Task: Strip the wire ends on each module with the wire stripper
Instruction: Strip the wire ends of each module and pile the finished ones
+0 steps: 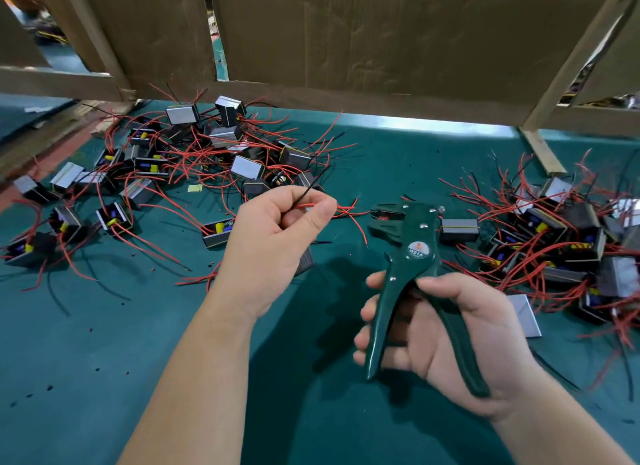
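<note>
Head view: a person is leaning over a green surface (138,343), both bare forearms reaching in from the lower edge.
Left hand: the left hand (277,236) is pinching thin wires between thumb and curled fingers, holding the red wires (346,210) and one black wire (306,191) above the surface; the red ends are sticking out to the right.
Right hand: the right hand (450,333) is gripping the wire stripper (412,257), fingers curling round one handle and the palm backing the other, the handles standing apart.
Wire stripper: the dark green tool is pointing away from the person, its jaws gaping just beside the red wire tips; whether they are touching is not clear.
Held module: a dark module (306,262) is peeking out from behind the left hand, mostly hidden.
Left pile: boxed modules (214,146) are lying in a red-wire tangle at the far left.
Right pile: more modules (561,236) are crowding the right side, one single module (459,230) sitting just behind the stripper's head.
Backdrop: a cardboard wall (381,42) is standing along the far edge.
</note>
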### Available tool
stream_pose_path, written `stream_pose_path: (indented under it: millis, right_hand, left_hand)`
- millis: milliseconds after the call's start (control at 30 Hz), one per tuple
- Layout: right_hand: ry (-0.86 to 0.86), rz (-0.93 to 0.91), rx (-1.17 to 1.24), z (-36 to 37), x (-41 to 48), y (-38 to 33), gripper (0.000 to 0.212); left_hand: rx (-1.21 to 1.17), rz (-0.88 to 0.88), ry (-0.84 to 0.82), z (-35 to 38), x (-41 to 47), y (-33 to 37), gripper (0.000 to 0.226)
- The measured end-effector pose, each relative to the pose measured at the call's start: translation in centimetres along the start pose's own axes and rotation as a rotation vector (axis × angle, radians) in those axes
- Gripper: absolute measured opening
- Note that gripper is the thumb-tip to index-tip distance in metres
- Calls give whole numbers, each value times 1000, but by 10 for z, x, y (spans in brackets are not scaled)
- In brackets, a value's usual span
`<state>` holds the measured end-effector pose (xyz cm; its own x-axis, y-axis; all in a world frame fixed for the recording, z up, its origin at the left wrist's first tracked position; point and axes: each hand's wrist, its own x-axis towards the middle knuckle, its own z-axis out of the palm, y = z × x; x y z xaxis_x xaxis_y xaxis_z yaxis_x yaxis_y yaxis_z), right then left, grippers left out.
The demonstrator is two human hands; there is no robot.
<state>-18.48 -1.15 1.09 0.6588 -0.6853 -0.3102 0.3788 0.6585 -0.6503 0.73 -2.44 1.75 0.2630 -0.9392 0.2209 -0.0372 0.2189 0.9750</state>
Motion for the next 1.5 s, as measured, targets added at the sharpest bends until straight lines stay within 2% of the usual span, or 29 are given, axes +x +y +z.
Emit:
stream_pose_path:
  millis: [100,167,333,533,667,800,900,967,1033,1100,1200,1300,1367,1500]
  right_hand:
    - [-177,-1,-16,4,-3,5,57]
    - [-234,-34,-57,5,-4,6,53]
    - [-188,-105,-188,5,-4,8,51]
    - [-183,-93,-268,1,-6,6,46]
    - [-187,-62,-270,1,-8,3,45]
    - [-170,-40,-213,4,-10,4,40]
    - [-27,-92,-150,9,-7,9,43]
    - [55,-117,-103,9,-3,10,47]
    - [38,-135,-41,7,-1,10,48]
    - [-12,-208,-2,5,1,8,56]
    - [-41,-293,-38,5,0,4,69]
    - [-147,-233,-77,8,0,9,74]
    - [-221,-172,-117,11,0,12,73]
    - [-234,-132,-175,9,0,11,72]
  left_hand:
    - [35,27,1,2,-1,1,6]
    - [59,55,-4,3,-3,1,10]
    - [-19,105,-52,5,-7,5,18]
    - [4,92,-62,-2,-8,9,8]
    - [27,136,-125,-4,-9,11,14]
    - [62,90,-125,-3,-8,8,5]
    - [88,-25,-119,-1,-6,1,24]
    - [160,-94,-172,1,-6,-3,25]
    - [306,-91,-224,5,-8,-6,33]
    - [350,-86,-199,9,-9,-4,37]
    - [102,-166,-95,13,-8,0,36]
    - [-456,-339,-66,24,-10,8,34]
    - [-712,-395,-76,31,-12,11,28]
    - [-746,-401,-52,36,-14,11,22]
